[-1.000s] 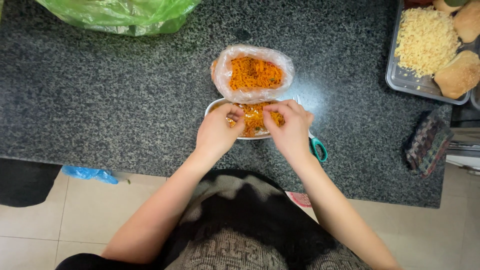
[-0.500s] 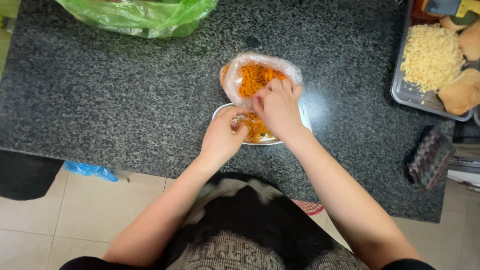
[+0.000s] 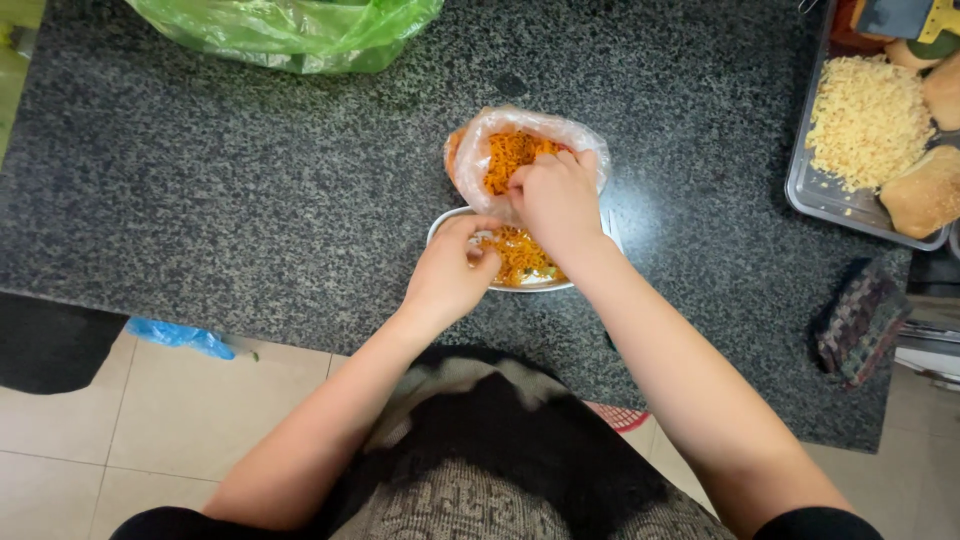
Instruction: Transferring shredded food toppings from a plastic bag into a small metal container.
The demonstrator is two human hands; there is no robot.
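Right hand (image 3: pixel 556 203) reaching into clear plastic bag (image 3: pixel 480 150), fingers pinching orange noodles (image 3: pixel 508 152). Left hand (image 3: pixel 452 275) curled at metal bowl (image 3: pixel 440 222) rim, fingertips pressed together.

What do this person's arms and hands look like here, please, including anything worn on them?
Both hands, the left hand and the right hand, are bare, with no gloves, rings or watch visible. The forearms are uncovered; dark sleeve edges show only near the upper arms.

Bag (image 3: pixel 480 150) behind bowl (image 3: pixel 445 222), tray (image 3: pixel 810 195) right
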